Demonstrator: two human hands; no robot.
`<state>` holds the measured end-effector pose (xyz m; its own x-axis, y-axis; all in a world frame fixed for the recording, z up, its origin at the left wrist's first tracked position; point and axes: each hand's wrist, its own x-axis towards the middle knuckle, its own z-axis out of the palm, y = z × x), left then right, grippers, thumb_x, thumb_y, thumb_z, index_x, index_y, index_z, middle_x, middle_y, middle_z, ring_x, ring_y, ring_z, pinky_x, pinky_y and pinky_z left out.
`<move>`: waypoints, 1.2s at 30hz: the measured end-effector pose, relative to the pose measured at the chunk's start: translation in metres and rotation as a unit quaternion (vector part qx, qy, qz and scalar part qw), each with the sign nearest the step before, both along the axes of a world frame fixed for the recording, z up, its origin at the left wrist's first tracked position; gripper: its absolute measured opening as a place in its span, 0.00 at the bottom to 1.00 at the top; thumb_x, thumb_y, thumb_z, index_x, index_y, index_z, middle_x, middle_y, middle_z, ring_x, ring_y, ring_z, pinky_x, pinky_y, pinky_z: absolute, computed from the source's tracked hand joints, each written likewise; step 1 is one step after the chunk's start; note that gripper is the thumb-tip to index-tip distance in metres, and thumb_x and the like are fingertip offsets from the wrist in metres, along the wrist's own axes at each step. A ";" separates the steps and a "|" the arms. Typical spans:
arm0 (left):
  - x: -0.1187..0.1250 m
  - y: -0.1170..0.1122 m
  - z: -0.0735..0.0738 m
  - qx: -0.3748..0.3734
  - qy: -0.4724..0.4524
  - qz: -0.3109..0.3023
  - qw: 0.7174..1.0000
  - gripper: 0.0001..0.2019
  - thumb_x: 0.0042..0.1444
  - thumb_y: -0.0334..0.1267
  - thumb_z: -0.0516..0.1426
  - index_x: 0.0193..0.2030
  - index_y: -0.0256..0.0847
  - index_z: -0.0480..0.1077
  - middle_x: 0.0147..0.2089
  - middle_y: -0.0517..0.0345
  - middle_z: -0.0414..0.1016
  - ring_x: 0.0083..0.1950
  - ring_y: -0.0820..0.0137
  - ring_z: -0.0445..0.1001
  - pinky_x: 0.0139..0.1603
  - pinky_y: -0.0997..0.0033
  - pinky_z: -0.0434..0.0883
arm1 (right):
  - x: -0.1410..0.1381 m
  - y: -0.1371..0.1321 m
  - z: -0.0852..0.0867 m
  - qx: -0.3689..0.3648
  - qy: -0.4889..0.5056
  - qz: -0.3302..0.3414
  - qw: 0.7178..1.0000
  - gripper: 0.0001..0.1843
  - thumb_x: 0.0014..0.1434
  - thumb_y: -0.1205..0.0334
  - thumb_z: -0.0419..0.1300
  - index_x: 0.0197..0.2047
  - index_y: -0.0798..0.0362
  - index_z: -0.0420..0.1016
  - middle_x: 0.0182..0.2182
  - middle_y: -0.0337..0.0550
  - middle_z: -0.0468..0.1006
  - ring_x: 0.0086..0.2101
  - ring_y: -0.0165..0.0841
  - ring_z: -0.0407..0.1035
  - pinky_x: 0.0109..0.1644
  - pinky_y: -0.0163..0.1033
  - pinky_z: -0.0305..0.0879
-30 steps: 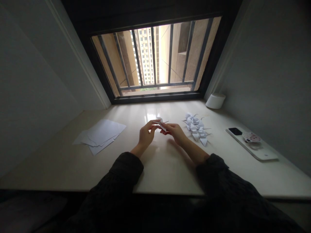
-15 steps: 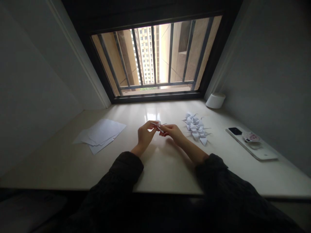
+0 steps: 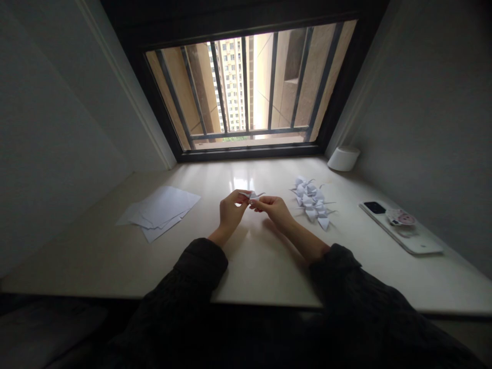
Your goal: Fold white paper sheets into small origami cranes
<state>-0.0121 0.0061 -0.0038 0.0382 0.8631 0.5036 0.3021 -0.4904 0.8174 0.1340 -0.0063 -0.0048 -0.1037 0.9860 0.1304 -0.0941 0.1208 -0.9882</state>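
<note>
Between my fingertips, over the middle of the pale sill [image 3: 261, 279], is a small white paper crane [image 3: 254, 195] with thin points sticking out to the left and right. My left hand [image 3: 232, 209] pinches it from the left, thumb against fingers. From the right, my right hand [image 3: 271, 207] has its thumb and curled fingers closed on the lower part. The fingers cover much of the paper. Off to the right lies a cluster of several folded white paper cranes [image 3: 310, 200].
Loose sheets of white paper [image 3: 165, 210] overlap on the left. A phone [image 3: 403, 230] with a round grip on its back lies at the right. In the far right corner stands a white cup-like object [image 3: 343, 158]. A barred window [image 3: 249, 150] rises behind the sill.
The crane has turned slightly, and more of its body and right point shows above my fingers. Both hands keep their pinch. The whole view has shifted a little.
</note>
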 end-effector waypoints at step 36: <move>-0.003 0.014 -0.010 -0.085 -0.188 -0.033 0.978 0.09 0.45 0.32 0.63 0.36 0.37 0.75 0.36 0.52 0.80 0.39 0.65 0.79 0.45 0.62 0.76 | 0.010 -0.006 0.017 0.070 -0.109 0.035 0.991 0.17 0.44 0.45 0.66 0.31 0.50 0.82 0.27 0.44 0.80 0.28 0.35 0.70 0.32 0.40 0.63</move>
<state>-0.0149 0.0202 -0.0134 -0.0639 0.9378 0.3414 -0.0623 -0.3451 0.9365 0.1441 -0.0119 0.0122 -0.2123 0.9494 0.2315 0.1072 0.2581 -0.9602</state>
